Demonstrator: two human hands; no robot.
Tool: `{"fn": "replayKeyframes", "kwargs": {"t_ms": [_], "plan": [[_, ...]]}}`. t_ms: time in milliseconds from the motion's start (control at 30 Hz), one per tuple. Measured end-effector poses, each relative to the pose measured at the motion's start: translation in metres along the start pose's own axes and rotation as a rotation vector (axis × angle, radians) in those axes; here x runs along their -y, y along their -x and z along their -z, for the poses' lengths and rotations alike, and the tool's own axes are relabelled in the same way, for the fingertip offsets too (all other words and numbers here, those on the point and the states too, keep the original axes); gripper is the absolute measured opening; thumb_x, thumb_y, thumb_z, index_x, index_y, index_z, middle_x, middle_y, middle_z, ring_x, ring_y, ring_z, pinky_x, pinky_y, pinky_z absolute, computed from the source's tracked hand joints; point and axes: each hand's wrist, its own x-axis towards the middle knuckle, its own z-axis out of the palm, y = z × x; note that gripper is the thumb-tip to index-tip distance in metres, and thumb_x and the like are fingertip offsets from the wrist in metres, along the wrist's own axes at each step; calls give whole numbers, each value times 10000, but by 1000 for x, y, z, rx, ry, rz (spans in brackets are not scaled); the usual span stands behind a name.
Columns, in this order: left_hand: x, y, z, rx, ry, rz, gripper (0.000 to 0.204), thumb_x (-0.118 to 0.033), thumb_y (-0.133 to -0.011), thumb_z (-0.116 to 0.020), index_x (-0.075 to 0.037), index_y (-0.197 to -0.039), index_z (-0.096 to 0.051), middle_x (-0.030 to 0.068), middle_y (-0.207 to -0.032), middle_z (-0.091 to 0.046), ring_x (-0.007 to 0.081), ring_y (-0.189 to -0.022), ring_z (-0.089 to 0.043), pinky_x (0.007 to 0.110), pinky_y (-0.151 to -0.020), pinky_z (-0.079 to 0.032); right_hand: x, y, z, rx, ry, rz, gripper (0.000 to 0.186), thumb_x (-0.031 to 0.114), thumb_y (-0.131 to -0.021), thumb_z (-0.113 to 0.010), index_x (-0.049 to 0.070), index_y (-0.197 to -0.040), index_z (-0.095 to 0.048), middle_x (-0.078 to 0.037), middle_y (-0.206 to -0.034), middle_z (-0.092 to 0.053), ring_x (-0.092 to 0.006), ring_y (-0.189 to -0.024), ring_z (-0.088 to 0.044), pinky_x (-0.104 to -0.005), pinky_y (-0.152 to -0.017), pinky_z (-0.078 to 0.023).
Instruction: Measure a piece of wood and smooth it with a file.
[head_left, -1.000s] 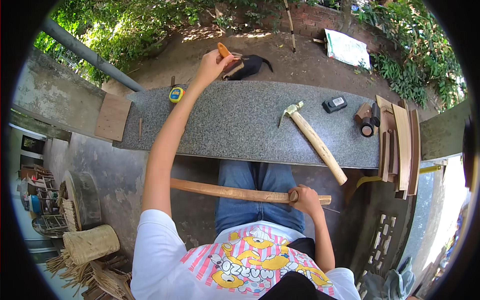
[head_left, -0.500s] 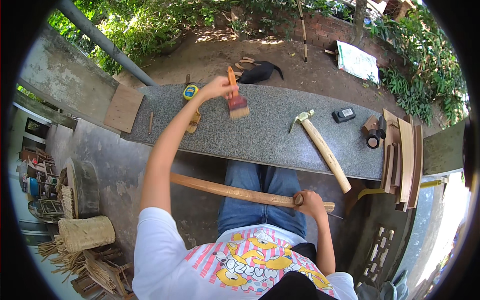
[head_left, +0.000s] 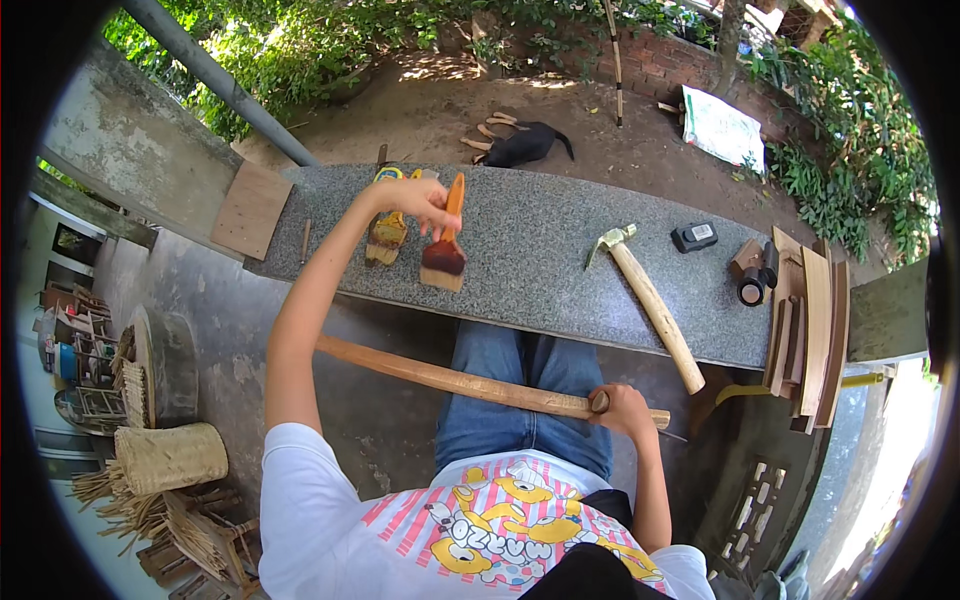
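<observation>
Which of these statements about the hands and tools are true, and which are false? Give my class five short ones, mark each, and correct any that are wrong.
1. The left hand holds a brush with an orange handle. True.
2. The right hand holds the hammer. False: it holds a long wooden bar; the hammer lies on the stone counter.
3. The hammer's handle sticks out past the counter's near edge. True.
4. The held brush's bristles point away from the person. False: they point toward the person.
5. Another brush lies to the left of the held one. True.
</observation>
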Motion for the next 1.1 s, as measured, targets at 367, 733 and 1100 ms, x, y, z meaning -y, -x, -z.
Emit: {"fn": "replayKeyframes", "kwargs": {"t_ms": [367,733,1100], "plan": [[23,-58,61,-1072,30,-575,237,-202,-933,-629,24,-1002,-629,60,-814,-680,110,-685,-637,252,-637,-519,5,1,-5,12,1,-1,342,178,-578,-788,142,-914,-733,-134,-885,-682,-335,-854,-661,-421,-779,-530],[16,84,-115,-853,946,-516,265,-311,-1000,-504,-53,-946,-528,65,-816,-587,155,-761,-615,300,-718,-503,11,16,-12,-80,91,42,342,200,-612,-809,122,-929,-704,-106,-900,-661,-337,-833,-654,-427,-749,-531],[161,187,-342,-1539,1451,264,433,-492,-848,-698,-88,-889,-547,-29,-574,-438,38,-385,-298,219,-403,-264,33,30,-9,-364,275,181,243,175,-650,-776,97,-842,-648,-56,-817,-591,-291,-685,-629,-399,-639,-501]]}}
